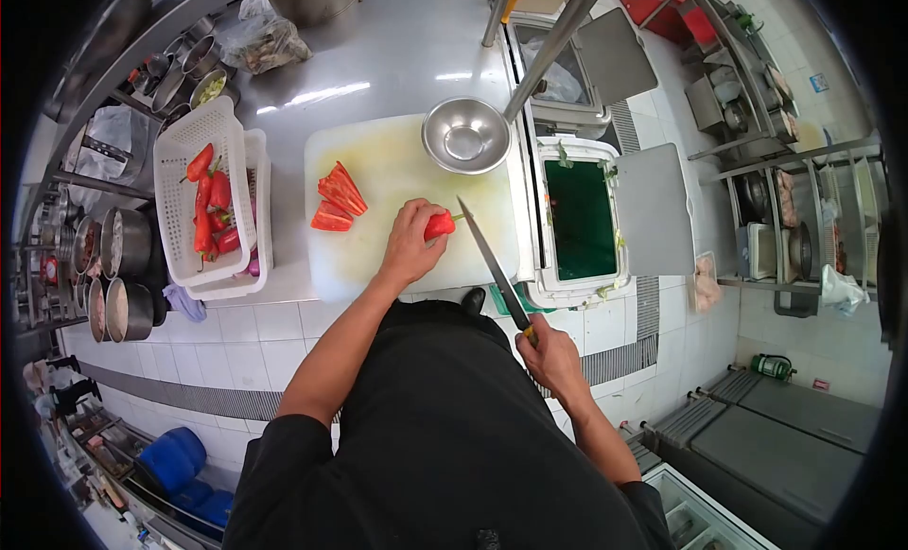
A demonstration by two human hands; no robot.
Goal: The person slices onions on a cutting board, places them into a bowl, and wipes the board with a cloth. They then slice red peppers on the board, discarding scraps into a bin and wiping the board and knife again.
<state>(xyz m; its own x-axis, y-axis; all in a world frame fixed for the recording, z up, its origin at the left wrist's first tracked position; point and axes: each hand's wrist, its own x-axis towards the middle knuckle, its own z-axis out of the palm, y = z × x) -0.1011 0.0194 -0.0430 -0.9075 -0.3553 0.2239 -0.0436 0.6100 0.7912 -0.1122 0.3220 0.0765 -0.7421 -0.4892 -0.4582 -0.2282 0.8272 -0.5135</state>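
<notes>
My left hand (413, 244) is closed around a red pepper (439, 226) on the white cutting board (378, 143), the green stem pointing right. In my right hand (551, 354) is a long kitchen knife (501, 276), gripped by its yellow and black handle. Its tip lies just right of the pepper's stem, apart from it. Cut red pepper pieces (341, 189) rest on the board to the left, their pale inner sides partly showing. A steel bowl (465, 136) stands at the board's upper right corner with nothing visible inside.
A white plastic basket (197, 134) with several whole red peppers (217, 205) stands at left, stacked on another. Right of the board is an open bin (621, 209) with a green inside and scraps on its rim. Metal pots (128, 309) stand far left. A steel post (553, 53) rises behind the bowl.
</notes>
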